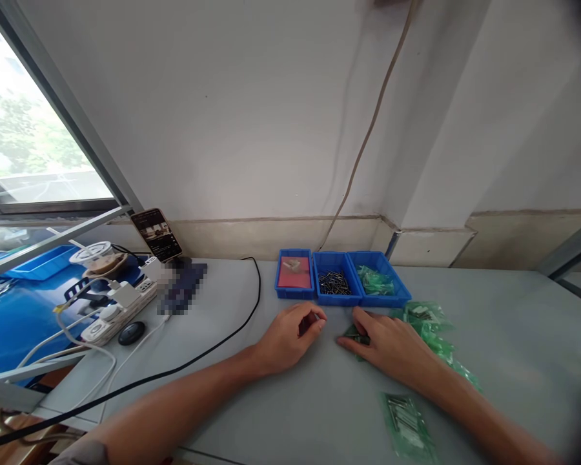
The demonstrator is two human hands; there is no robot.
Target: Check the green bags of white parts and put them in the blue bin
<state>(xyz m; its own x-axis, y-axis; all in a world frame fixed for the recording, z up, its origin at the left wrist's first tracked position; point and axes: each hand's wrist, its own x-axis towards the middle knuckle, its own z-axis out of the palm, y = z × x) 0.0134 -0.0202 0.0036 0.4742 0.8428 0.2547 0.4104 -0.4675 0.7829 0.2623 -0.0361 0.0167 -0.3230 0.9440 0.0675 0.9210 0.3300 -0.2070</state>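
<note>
"So, where on the desk [513,336] is the bag being handled?"

"At the right hand [392,339]: a small green bag [357,334], toward the back edge, just in front of the blue trays [339,300]. The thumb and forefinger grasp it, and a bit of it shows between them."

"And the left hand [290,336]?"

"Near it, on the left-edge side, fingers curled, thumb and forefinger nearly meeting. I can't tell whether something tiny is pinched there."

"How would that bag handle?"

"Light and soft, I'd guess, with slick plastic that may slide on the skin. A similar loose bag [407,423], nearer the front edge, has narrow metal pieces inside, so I'd expect stiff contents in a floppy cover. Hardly fragile, though a sharp tip might poke through."

"Where would you hold it?"

"By the plastic rim, or flat across the middle so that the contents don't slump to one end."

"What lies about it?"

"A heap of green bags [428,315] beside the right wrist, on the right-edge side. By the back edge, the left tray [294,294] has a red sheet [290,281], the middle one small metal screws or nails [334,283], and the right one more green plastic [375,282]."
</note>
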